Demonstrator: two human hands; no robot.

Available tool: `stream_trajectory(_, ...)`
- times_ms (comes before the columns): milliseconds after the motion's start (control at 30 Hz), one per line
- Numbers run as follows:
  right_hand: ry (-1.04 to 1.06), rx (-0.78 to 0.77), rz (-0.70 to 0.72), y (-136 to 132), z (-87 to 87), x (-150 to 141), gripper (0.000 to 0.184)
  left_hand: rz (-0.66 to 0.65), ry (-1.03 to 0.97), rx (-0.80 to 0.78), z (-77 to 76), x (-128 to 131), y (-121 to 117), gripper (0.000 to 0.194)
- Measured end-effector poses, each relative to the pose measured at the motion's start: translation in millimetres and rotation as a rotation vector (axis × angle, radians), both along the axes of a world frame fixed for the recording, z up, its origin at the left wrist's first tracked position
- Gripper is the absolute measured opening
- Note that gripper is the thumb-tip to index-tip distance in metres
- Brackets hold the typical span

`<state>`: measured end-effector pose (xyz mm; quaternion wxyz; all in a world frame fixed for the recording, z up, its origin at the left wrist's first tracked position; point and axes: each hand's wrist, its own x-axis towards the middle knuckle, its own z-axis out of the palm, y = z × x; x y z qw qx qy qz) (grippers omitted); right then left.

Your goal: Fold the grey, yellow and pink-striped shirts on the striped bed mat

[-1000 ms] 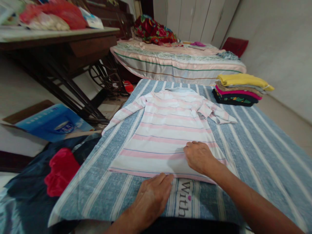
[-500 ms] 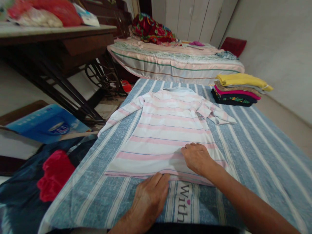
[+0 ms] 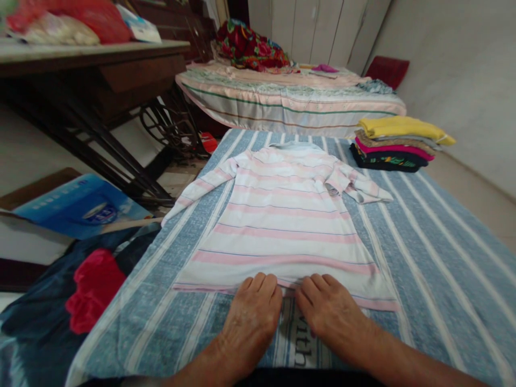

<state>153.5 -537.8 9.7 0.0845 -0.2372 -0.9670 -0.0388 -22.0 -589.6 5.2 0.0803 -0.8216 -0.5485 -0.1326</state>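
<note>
A white shirt with pink stripes and thin blue lines (image 3: 282, 215) lies spread on the bed, its collar at the far end and its hem towards me. Its left sleeve stretches out flat, while the right sleeve is bunched and bent. My left hand (image 3: 256, 317) grips the near hem around its middle, fingers curled over the edge. Close beside it, my right hand (image 3: 330, 309) also has its fingers closed on the hem. Both thumbs are mostly hidden.
Folded clothes (image 3: 399, 145) are stacked at the bed's far right, yellow on top. The striped bedsheet (image 3: 427, 258) runs under the shirt. At the left stand a sewing table (image 3: 97, 59) and a blue box (image 3: 84, 204); a red cloth (image 3: 95, 290) lies below. Another bed (image 3: 282, 102) is behind.
My right hand has moved down and towards me from the shirt's lower front to the hem. The right hem corner now lies out flat. My left hand stays at the hem.
</note>
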Motion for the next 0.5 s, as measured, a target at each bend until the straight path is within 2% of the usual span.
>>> stream_trajectory(167, 0.037, 0.051, -0.043, -3, -4.4, -1, 0.007, 0.010, 0.023, -0.012, 0.7, -2, 3, 0.015)
stream_trajectory(300, 0.109, 0.017, -0.041, -2, -3.0, 2, 0.006, -0.010, -0.020, 0.004, 0.5, -5, 0, 0.014)
stream_trajectory(500, 0.348, -0.108, -0.050, 0, -7.8, 10, 0.024, 0.033, -0.070, 0.094, 1.0, -7, -5, 0.010)
